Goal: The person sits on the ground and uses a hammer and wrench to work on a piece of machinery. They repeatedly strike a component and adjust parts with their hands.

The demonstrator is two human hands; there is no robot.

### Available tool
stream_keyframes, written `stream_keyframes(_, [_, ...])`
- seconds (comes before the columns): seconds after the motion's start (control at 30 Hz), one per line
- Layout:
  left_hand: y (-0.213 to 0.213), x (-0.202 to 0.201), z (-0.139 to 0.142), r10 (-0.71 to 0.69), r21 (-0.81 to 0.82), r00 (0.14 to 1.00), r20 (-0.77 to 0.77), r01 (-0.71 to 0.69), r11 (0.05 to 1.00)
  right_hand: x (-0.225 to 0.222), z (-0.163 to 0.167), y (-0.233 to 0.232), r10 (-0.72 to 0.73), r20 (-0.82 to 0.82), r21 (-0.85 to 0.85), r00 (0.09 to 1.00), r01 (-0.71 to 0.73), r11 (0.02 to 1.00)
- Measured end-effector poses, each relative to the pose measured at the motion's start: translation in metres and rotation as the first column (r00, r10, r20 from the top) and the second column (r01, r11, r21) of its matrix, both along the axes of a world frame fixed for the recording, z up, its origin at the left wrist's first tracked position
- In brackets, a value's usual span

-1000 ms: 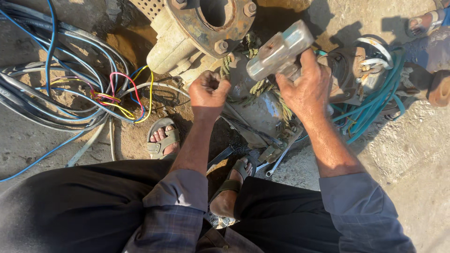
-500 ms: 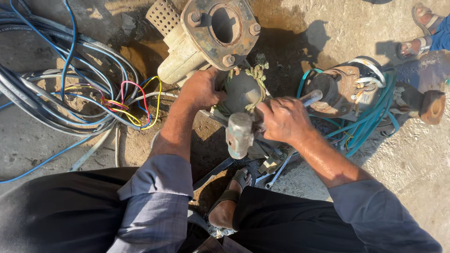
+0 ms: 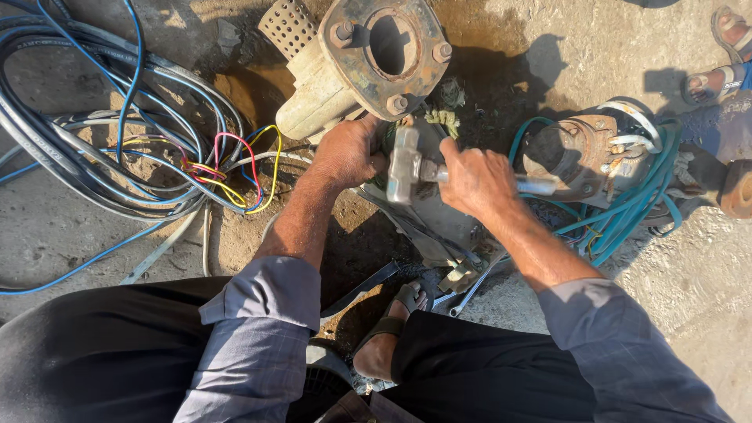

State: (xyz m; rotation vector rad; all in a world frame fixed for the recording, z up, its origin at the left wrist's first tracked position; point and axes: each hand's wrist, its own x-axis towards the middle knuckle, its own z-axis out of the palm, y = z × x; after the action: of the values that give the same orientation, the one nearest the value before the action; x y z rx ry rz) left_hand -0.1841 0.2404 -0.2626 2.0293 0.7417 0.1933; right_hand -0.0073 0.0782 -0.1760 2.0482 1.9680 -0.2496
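Observation:
My right hand (image 3: 478,178) grips the handle of a metal hammer (image 3: 407,164), its grey head down against the grimy motor body (image 3: 439,223) in front of me. My left hand (image 3: 345,150) is closed on something small pressed against the motor just left of the hammer head; what it holds is hidden. A rusty round flange with bolts (image 3: 388,47) on a cream pump housing (image 3: 313,102) lies just beyond both hands.
A thick bundle of black, blue and coloured cables (image 3: 117,149) sprawls on the concrete at left. A second rusty part wrapped in teal wire (image 3: 603,172) lies at right. Another person's sandalled foot (image 3: 724,55) is at top right. My own sandalled foot (image 3: 388,337) rests below the motor.
The hammer has swung down from its raised position at upper right and its head now rests at the motor beside my left hand. The view has shifted slightly downward.

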Motion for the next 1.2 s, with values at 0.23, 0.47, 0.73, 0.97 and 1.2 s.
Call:
stream_keyframes(0.23, [0.003, -0.002, -0.002, -0.041, -0.076, 0.999, 0.024, 0.043, 0.996, 0.007, -0.006, -0.012, 0.332, 0.017, 0.311, 0.943, -0.321, 0.895])
stream_keyframes(0.47, [0.003, -0.003, -0.008, -0.047, -0.047, 0.995, 0.088, 0.051, 0.998, 0.024, -0.004, -0.009, -0.091, 0.033, 0.15, 0.995, 0.085, 0.985])
stream_keyframes(0.73, [0.004, -0.005, -0.013, -0.053, -0.019, 0.989, 0.14, 0.057, 0.998, 0.024, -0.003, -0.001, 0.103, 0.053, 0.111, 0.993, -0.108, 0.988])
stream_keyframes(0.97, [0.008, -0.003, -0.016, -0.087, -0.016, 0.989, 0.123, 0.09, 0.996, 0.024, -0.003, -0.014, 0.11, -0.015, 0.298, 0.994, -0.1, 0.949])
stream_keyframes(1.2, [0.004, -0.008, -0.02, -0.091, -0.044, 0.988, 0.124, 0.097, 0.994, 0.025, -0.016, -0.007, 0.075, 0.161, 0.215, 0.984, -0.109, 0.97])
